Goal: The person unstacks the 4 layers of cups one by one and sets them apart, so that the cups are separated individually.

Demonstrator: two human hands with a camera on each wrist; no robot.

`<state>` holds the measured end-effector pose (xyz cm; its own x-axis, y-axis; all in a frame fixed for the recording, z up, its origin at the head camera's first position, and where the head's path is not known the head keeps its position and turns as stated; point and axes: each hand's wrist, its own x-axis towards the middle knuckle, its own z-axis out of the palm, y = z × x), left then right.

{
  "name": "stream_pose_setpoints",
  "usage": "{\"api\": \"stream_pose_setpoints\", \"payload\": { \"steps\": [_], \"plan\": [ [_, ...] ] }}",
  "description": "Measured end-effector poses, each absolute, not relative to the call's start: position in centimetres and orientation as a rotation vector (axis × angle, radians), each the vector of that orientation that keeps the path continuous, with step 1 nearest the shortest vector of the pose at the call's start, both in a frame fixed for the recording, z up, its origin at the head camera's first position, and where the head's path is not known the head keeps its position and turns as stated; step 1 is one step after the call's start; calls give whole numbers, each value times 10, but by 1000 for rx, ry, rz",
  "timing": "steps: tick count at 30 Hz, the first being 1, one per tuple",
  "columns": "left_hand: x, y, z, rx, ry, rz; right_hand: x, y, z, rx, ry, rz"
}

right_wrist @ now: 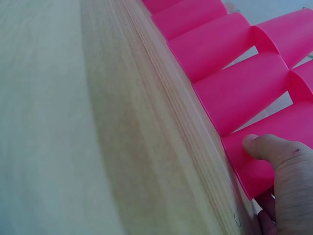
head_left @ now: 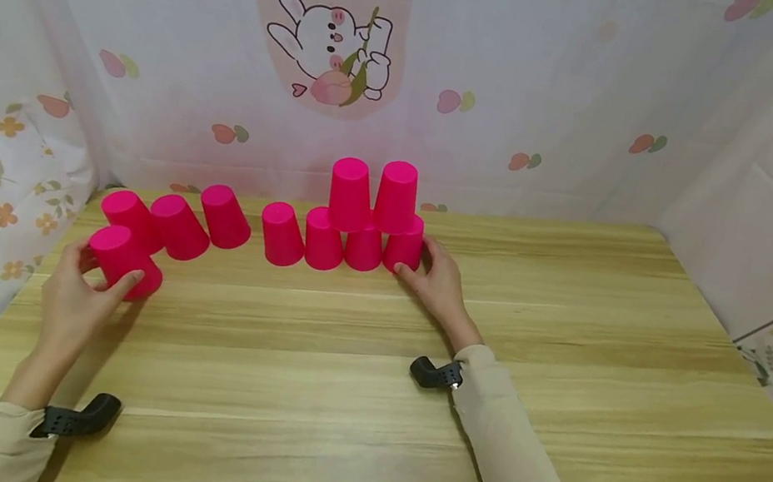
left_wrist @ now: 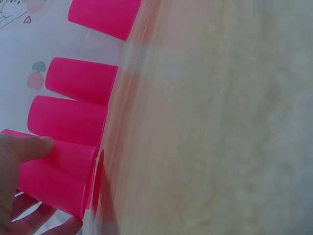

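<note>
At the table's left side my left hand (head_left: 74, 297) grips a pink cup (head_left: 119, 259), upside down, thumb on its near side and fingers round the other side. In the left wrist view, this cup (left_wrist: 58, 171) overlaps its neighbours, and I cannot tell whether its rim touches the table. My right hand (head_left: 436, 283) holds the end cup (head_left: 403, 245) of an upturned row, thumb in front and fingertips behind. Two more cups, a left one (head_left: 350, 195) and a right one (head_left: 397, 197), stand upside down on that row. The right wrist view shows the thumb (right_wrist: 269, 147) against the end cup.
Three upturned pink cups, one of them the middle cup (head_left: 179, 228), stand between the left hand and the row. The wooden table (head_left: 345, 403) meets a printed curtain (head_left: 499, 57) close behind the cups. Black wrist cameras, such as the left one (head_left: 80, 420), sit on both wrists.
</note>
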<state>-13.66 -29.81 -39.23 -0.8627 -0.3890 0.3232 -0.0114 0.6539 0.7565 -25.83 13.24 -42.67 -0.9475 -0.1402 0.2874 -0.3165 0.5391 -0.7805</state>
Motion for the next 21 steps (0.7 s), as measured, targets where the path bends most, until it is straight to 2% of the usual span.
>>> {"api": "stream_pose_setpoints", "payload": {
  "steps": [21],
  "plan": [
    [-138,-305,-394,261,-2522,-1054,-259,132,-428,382,-2584,1370]
  ]
}}
